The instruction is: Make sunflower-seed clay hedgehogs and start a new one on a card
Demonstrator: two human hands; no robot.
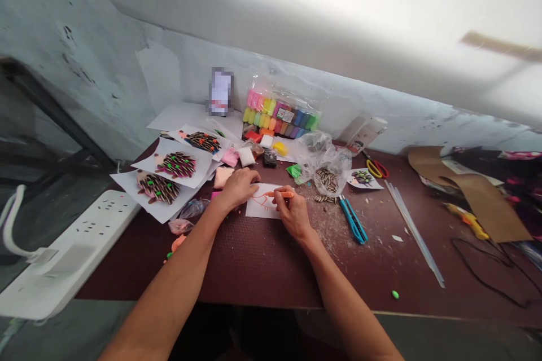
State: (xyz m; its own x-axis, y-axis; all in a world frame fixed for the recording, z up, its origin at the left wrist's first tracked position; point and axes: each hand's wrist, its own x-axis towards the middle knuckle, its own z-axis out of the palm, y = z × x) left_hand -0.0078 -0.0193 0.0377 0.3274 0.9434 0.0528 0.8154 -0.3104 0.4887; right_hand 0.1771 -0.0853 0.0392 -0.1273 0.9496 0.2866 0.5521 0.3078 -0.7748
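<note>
On a small white sheet of paper (pixel 257 211), orange lines form a partly covered drawing. My right hand (pixel 293 213) is closed around an orange marker (pixel 288 194), its tip against the drawing. My left hand (pixel 239 186) lies on the sheet's upper left edge, holding nothing, with its fingers extended. Behind the left hand sit a peach clay pack (pixel 223 176) and a white clay pack (pixel 247 156). To the right of the right hand, sunflower seeds (pixel 327 179) spill from a clear plastic bag (pixel 341 166).
Seed-covered hedgehog pictures (pixel 175 164) lie at left by a white power strip (pixel 105 220). Turquoise-handled pliers (pixel 353 223), scissors (pixel 376 168), glue sticks (pixel 415 231) and a yellow glue gun (pixel 470 221) with a cord lie right. Multicoloured clay packs (pixel 282 115) stand against the wall.
</note>
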